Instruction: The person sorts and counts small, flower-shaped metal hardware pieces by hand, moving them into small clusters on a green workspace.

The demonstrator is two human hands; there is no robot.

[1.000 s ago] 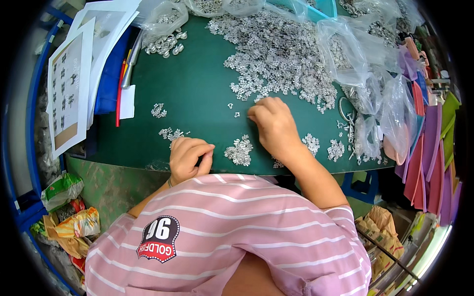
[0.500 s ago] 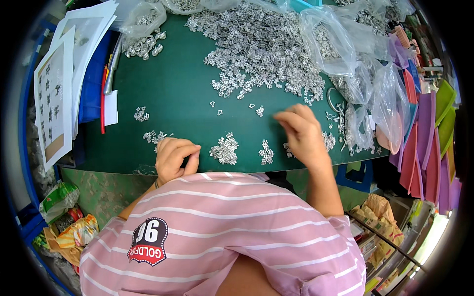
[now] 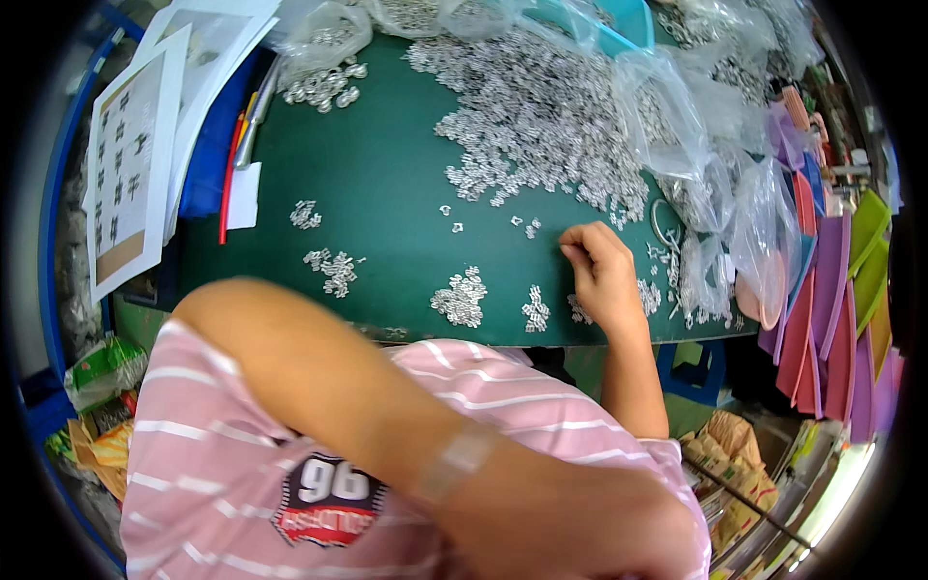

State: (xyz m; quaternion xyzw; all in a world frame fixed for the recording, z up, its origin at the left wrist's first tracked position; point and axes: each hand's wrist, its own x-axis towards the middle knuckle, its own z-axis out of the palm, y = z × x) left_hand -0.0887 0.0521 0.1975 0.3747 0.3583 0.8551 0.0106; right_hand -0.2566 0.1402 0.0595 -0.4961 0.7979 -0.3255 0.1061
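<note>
My right hand (image 3: pixel 603 273) rests on the green table (image 3: pixel 377 184) near its front edge. Its thumb and fingers press together, and anything between them is too small or hidden to make out. A few small silver metal pieces (image 3: pixel 533 228) lie just left of it. Across my chest reaches my left arm, and my left hand (image 3: pixel 619 527) is a blur at the lower right, its fingers indistinct. Small piles of metal pieces line the near edge: one at the left (image 3: pixel 338 274), a bigger one in the middle (image 3: pixel 459 298) and a narrow one (image 3: pixel 536 309).
A big heap of silver pieces (image 3: pixel 551 116) covers the far table. Clear plastic bags (image 3: pixel 662 111) and a light blue tray (image 3: pixel 628 24) surround it. Printed sheets (image 3: pixel 135 174) and a red pen (image 3: pixel 230 184) are at the left, pink and purple strips (image 3: pixel 826 300) at the right.
My left hand has left the pile at the near left and swung across my body to the lower right. The right hand stays closed at nearly the same place.
</note>
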